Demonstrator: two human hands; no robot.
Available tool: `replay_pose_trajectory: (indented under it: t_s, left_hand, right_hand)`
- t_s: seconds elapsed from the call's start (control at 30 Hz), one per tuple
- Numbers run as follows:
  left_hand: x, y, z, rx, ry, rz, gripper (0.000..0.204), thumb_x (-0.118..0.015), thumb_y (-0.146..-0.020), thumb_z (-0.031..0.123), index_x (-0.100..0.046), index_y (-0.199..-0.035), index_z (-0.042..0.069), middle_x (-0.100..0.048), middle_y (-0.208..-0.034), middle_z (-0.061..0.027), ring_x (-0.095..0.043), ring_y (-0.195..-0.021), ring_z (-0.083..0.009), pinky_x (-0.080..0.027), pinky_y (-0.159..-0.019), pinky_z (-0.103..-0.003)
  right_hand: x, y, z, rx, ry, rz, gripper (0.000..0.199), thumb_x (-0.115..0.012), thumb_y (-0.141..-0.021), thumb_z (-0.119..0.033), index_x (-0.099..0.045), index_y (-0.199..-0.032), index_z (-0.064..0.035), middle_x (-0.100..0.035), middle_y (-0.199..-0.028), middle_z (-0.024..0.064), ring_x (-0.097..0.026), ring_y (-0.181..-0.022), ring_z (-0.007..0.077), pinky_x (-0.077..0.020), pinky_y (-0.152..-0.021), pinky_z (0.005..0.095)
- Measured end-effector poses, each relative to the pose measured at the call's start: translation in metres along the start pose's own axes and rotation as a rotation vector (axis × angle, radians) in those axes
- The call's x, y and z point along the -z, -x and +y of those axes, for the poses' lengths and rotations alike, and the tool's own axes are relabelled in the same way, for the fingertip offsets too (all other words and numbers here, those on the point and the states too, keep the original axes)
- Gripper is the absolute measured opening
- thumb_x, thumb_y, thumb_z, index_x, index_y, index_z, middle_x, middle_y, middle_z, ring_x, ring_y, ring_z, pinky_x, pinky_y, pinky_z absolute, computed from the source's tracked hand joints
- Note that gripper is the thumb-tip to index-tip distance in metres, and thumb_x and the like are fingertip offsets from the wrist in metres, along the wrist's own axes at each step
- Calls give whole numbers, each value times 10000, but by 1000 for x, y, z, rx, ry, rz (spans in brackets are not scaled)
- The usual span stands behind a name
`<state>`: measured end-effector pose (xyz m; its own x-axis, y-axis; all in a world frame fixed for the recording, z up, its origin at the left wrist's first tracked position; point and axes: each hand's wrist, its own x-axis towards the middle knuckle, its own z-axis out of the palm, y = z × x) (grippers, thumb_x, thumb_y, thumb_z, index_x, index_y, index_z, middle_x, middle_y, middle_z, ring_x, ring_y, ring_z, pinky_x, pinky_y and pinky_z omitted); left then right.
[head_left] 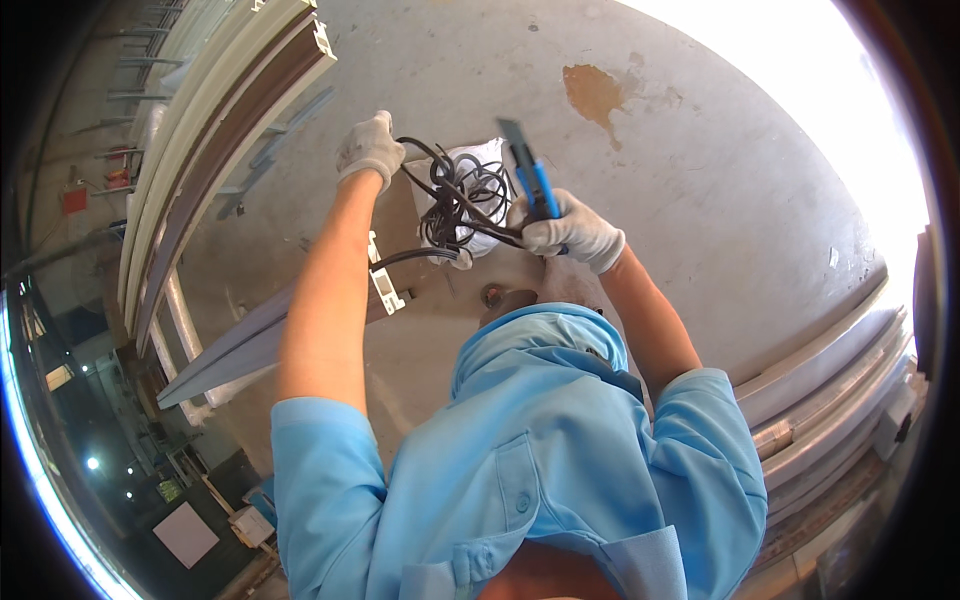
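Note:
My left hand (pixel 370 150), in a pale work glove, is closed on one part of a black rubber strip (pixel 415 143). My gloved right hand (pixel 575 232) grips a blue utility knife (pixel 540 185), its dark blade pointing up and away. Strands of the strip also run to the fingers of that hand; whether they are gripped or only touched is hidden. Between both hands the strip lies in a tangled heap (pixel 455 200) over a white bag (pixel 487 152). A strand reaches left from the heap to the white cut end of a grey profile (pixel 387 285).
Long white and brown profiles (pixel 215 150) are stacked at the left. More long pieces (pixel 830 360) lie at the right. The grey concrete floor (pixel 720 200) has a brown stain (pixel 592 95) beyond my right hand. Glass panels (pixel 60 420) stand at the far left.

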<state>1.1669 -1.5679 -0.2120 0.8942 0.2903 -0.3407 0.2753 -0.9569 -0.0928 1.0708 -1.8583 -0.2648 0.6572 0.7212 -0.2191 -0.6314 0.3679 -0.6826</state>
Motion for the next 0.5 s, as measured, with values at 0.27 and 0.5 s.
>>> replay_pose_trajectory:
  t_s: [0.27, 0.5]
  left_hand:
    - [-6, 57, 64, -866, 936, -727, 453, -739, -885, 197, -614, -1302, 72, -625, -1306, -80, -574, -1215, -224, -417, -1090, -350]
    - [59, 72, 45, -828, 1687, -683, 357, -484, -1057, 332, -669, -1138, 37, -625, -816, -46, -578, -768, -201, -479, -767, -363]
  right_hand:
    - [-3, 1, -72, 360, 105, 117, 298, -759, -873, -263, -673, -947, 13, -587, -726, 14, -441, -541, 32, -318, -456, 184]
    - [13, 8, -109, 565, 383, 408, 287, -708, -935, -241, -666, -1060, 14, -587, -764, 7, -447, -551, 36, -345, -472, 180]
